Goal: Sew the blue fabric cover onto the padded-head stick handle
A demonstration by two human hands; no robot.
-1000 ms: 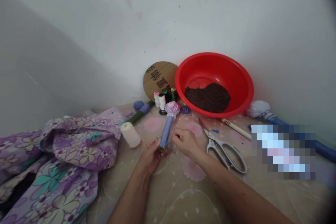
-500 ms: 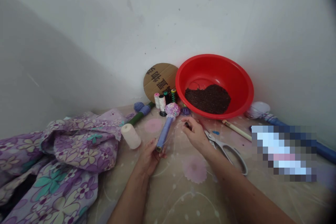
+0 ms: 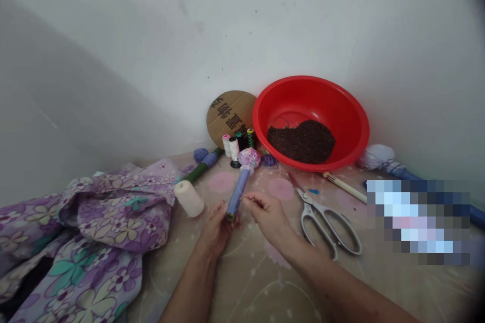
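Observation:
My left hand [image 3: 217, 227] is closed round the lower end of a stick wrapped in purple fabric [image 3: 237, 193]. A ball of floral cloth [image 3: 249, 159] tops the stick's far end, which points away from me. Just right of the stick, my right hand [image 3: 265, 209] pinches a fine thread beside the wrapping; the thread is barely visible. Scissors [image 3: 320, 212] lie partly spread to the right of that hand. To the left of my left hand a cone of white thread [image 3: 188, 198] leans on the tablecloth.
A red basin [image 3: 310, 159] with dark, grainy filling [image 3: 301, 141] stands behind. Near it are thread spools [image 3: 234, 150], a cardboard disc [image 3: 229, 111] and yarn. Floral cloth [image 3: 113, 212] is piled at left. At right lie a cream stick [image 3: 348, 186], a blue white-headed mallet-like stick [image 3: 379, 157] and a pixelated patch.
My right hand has come nearer, down and left to the stick's lower end; the small dark thing at its fingers no longer shows. The left hand stays nearly still.

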